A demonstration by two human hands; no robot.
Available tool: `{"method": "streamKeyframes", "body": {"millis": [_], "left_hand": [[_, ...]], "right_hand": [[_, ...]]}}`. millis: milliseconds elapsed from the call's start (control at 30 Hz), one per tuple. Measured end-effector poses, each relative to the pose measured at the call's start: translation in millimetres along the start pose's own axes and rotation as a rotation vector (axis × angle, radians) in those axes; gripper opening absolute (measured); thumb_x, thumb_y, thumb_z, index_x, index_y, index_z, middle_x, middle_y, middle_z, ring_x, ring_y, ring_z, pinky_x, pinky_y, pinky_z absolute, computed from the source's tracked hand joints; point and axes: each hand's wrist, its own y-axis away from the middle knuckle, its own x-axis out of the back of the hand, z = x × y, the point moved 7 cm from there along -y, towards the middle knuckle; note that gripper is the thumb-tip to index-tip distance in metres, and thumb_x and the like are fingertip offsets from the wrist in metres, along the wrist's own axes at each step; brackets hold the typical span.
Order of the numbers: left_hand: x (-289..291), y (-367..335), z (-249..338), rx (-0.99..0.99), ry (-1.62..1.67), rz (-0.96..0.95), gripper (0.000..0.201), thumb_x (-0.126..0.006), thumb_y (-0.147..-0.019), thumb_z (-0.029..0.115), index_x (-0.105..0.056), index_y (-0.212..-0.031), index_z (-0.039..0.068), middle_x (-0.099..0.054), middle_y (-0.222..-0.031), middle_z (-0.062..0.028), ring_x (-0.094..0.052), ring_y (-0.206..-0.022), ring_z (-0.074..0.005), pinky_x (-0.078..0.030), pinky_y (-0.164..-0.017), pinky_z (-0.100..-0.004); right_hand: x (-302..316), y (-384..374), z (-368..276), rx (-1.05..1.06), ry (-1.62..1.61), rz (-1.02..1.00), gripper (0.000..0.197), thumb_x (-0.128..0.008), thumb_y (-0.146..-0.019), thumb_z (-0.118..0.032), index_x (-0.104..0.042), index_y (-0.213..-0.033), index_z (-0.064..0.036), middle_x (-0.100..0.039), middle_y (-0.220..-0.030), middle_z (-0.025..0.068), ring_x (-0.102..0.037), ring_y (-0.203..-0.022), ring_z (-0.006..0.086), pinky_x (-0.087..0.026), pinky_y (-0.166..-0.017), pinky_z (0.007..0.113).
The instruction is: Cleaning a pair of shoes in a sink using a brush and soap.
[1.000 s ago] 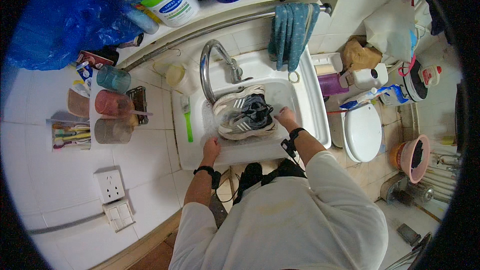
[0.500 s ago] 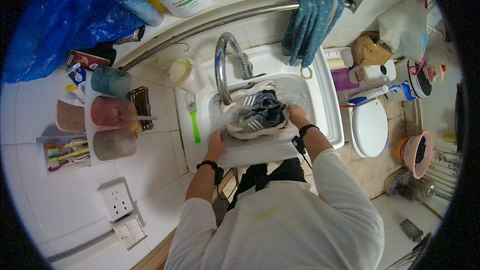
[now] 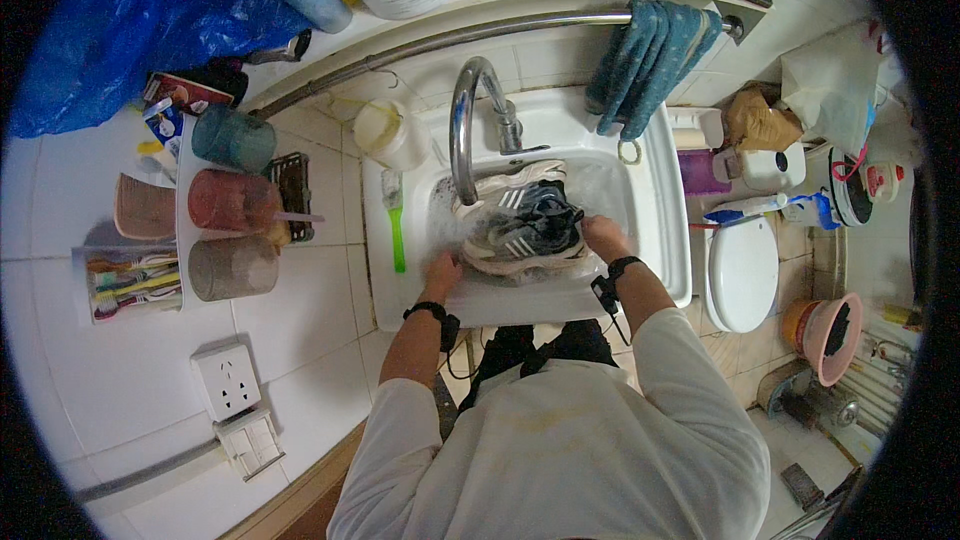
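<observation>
A pair of dark sneakers [image 3: 525,225] with white stripes and pale soles lies side by side in the white sink [image 3: 655,200], toes to the left. Under the chrome faucet [image 3: 463,130], water splashes over the toes. My right hand [image 3: 606,238] is at the heel end, its fingers closed on the near sneaker's heel. My left hand [image 3: 443,275] is low beside the near sneaker's toe, at the sink's front left. Its fingers are partly hidden by spray and blur. A green-handled brush [image 3: 397,230] rests on the sink's left ledge.
A cloudy plastic container [image 3: 385,135] stands at the sink's back left corner. From the metal rail hangs a teal towel [image 3: 640,65]. Wall-mounted cups [image 3: 232,200] and toothbrushes are on the left; a white toilet [image 3: 742,270] is on the right.
The whole view has shifted slightly. The sneakers sit a little further left within the sink, and my right hand has closed in on the heel. My left hand stays near the toe.
</observation>
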Motion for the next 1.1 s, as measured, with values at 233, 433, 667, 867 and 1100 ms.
{"method": "streamKeyframes", "body": {"millis": [233,433,667,867,1100], "left_hand": [[-3,23,-2,-0.037,0.205,-0.075,0.034,-0.054,-0.081,0.021,-0.053,-0.110,0.003,-0.059,-0.104,-0.0149,-0.056,-0.096,-0.0299,-0.043,-0.082,-0.0364],[0,31,-39,-0.044,0.128,0.117,0.028,-0.051,-0.083,0.023,-0.055,-0.105,0.005,-0.061,-0.099,-0.0146,-0.058,-0.092,-0.0297,-0.045,-0.079,-0.0366],[4,44,-13,-0.026,0.117,0.070,0.026,-0.050,-0.085,0.023,-0.055,-0.105,0.006,-0.059,-0.104,-0.0138,-0.055,-0.097,-0.0292,-0.044,-0.083,-0.0362],[-1,48,-22,-0.008,0.153,0.102,0.024,-0.051,-0.085,0.020,-0.056,-0.104,0.006,-0.059,-0.102,-0.0133,-0.056,-0.096,-0.0279,-0.045,-0.082,-0.0360],[-7,49,-26,-0.133,0.165,0.193,0.026,-0.051,-0.084,0.018,-0.053,-0.106,0.005,-0.061,-0.096,-0.0139,-0.058,-0.090,-0.0292,-0.046,-0.078,-0.0373]], "right_hand": [[-33,-38,26,0.015,-0.024,0.036,0.028,-0.057,-0.074,-0.031,-0.064,-0.079,-0.0037,-0.062,-0.084,0.0184,-0.060,-0.082,0.0346,-0.047,-0.069,0.042],[10,-10,-6,-0.031,-0.156,0.076,0.033,-0.049,-0.081,-0.033,-0.063,-0.081,-0.0032,-0.062,-0.085,0.0188,-0.059,-0.081,0.0356,-0.047,-0.069,0.045],[0,-38,24,-0.068,-0.213,0.166,0.029,-0.045,-0.085,-0.025,-0.063,-0.086,-0.0022,-0.061,-0.090,0.0197,-0.060,-0.081,0.0362,-0.048,-0.071,0.043],[-19,-43,-6,0.103,-0.044,0.091,0.018,-0.051,-0.078,-0.013,-0.061,-0.087,-0.0013,-0.062,-0.089,0.0188,-0.060,-0.084,0.0343,-0.048,-0.072,0.042],[3,-48,25,-0.067,-0.349,0.136,0.027,-0.042,-0.085,-0.023,-0.060,-0.094,-0.0047,-0.061,-0.091,0.0199,-0.059,-0.085,0.0368,-0.047,-0.073,0.046]]}}
